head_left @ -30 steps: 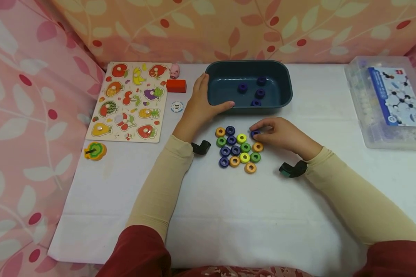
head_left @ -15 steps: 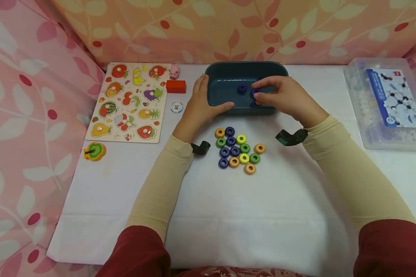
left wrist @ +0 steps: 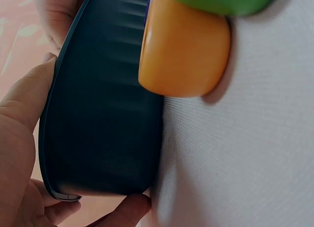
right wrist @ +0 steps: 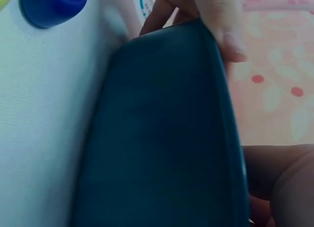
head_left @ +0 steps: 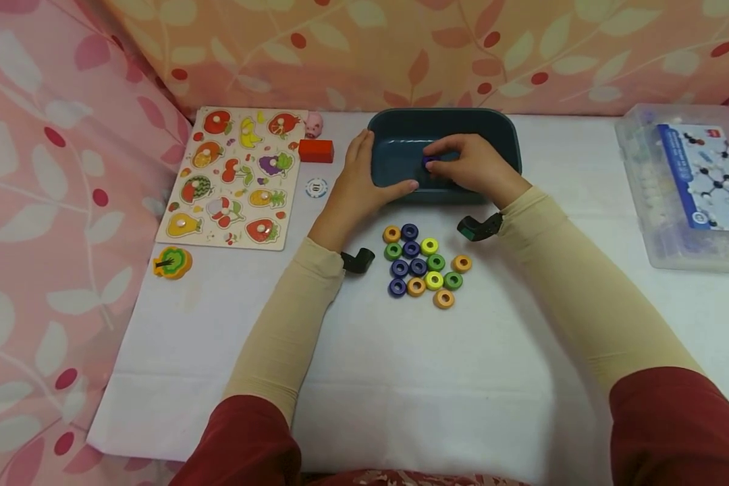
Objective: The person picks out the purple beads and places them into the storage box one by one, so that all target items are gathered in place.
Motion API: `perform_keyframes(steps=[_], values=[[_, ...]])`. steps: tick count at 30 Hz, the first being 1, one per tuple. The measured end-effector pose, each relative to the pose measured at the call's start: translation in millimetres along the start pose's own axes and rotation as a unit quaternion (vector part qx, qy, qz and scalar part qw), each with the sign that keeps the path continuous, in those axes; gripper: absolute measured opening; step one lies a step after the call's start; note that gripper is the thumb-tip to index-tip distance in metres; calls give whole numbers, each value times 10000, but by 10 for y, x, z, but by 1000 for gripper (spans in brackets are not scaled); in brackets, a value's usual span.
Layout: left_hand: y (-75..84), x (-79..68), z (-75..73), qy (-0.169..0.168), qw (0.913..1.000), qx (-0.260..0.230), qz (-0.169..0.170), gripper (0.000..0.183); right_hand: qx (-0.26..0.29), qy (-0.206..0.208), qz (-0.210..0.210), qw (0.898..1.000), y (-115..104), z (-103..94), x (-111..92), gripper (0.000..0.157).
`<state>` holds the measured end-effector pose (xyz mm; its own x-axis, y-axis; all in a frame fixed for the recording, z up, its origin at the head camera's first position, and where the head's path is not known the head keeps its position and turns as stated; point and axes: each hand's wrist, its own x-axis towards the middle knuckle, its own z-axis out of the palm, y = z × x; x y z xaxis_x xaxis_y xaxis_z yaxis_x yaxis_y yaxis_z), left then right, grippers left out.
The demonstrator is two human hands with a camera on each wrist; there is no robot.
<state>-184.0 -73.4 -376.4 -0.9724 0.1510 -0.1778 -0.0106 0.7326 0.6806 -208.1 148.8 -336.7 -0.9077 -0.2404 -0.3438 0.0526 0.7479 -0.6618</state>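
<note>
A dark teal plastic tub [head_left: 401, 118] stands at the back of the table. My left hand [head_left: 360, 182] grips its left end, thumb over the front rim and fingers around the side; the left wrist view shows this close up. Reaching over the front rim, my right hand [head_left: 470, 165] pinches a purple ring [head_left: 428, 162] inside the tub between thumb and index finger. The hand covers the right part of the tub's floor. In front of the tub lies a cluster of small thick rings: purple [head_left: 418, 267], green [head_left: 435, 262], yellow [head_left: 434, 280] and orange [head_left: 443, 299].
A fruit peg puzzle [head_left: 231, 179] lies at the left, with a toy tree [head_left: 173, 262] below it. Near its right edge are a red block [head_left: 316, 151], a pink pig figure [head_left: 313, 124] and a round chip [head_left: 316, 187]. At the far right stands a clear plastic case [head_left: 674, 246].
My right hand has gone from the ring cluster, where it pinched a purple ring, up into the tub and then left inside it. My left hand keeps its hold on the tub.
</note>
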Motion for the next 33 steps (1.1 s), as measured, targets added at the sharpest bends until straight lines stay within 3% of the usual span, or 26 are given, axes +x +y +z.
perform_keyframes(steps=[7,11,17,24,33], values=[[-1,-6,7,-37,10000,-2,27,124,309,117,149,9993,46,-59,-50,51],[2,-11,1,-87,9999,-30,76,124,437,389,200,9981,41,-145,-218,52],[4,-13,-5,-27,10000,-22,52,125,768,427,134,9960,-8,-170,-547,47],[-12,-4,-2,-5,9999,-78,97,125,970,-140,-89,9951,32,143,-785,35],[-19,4,-3,14,9999,-6,160,124,462,-478,-661,9956,175,570,-571,31]])
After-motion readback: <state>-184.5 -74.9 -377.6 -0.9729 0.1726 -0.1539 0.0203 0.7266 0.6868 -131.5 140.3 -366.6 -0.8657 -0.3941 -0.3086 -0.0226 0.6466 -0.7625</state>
